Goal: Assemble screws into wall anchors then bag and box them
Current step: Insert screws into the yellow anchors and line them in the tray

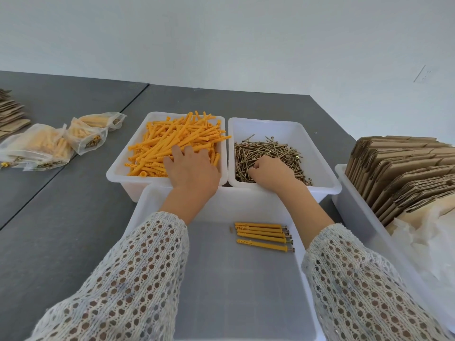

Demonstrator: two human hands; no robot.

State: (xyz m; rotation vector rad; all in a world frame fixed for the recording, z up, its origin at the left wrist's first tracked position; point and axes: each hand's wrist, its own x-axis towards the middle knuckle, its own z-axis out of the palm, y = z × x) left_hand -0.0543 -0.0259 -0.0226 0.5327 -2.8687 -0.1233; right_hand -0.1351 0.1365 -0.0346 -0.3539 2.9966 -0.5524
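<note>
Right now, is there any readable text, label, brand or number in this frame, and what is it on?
None can be read.
Filled bags: dark patches near their edges, possibly print, too small and blurred to read.
Assembled anchors: faint raised marks, not legible.
Flat cardboard boxes: no print visible.

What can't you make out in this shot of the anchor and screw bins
Head view only:
- Whether the left hand holds an anchor: its palm and fingers cover the orange wall anchors.
- What the right hand has picked up: its curled fingers are buried in the screws.
- Count in the filled bags: too cloudy.
- The cardboard stack: cut off at the right edge.
</note>
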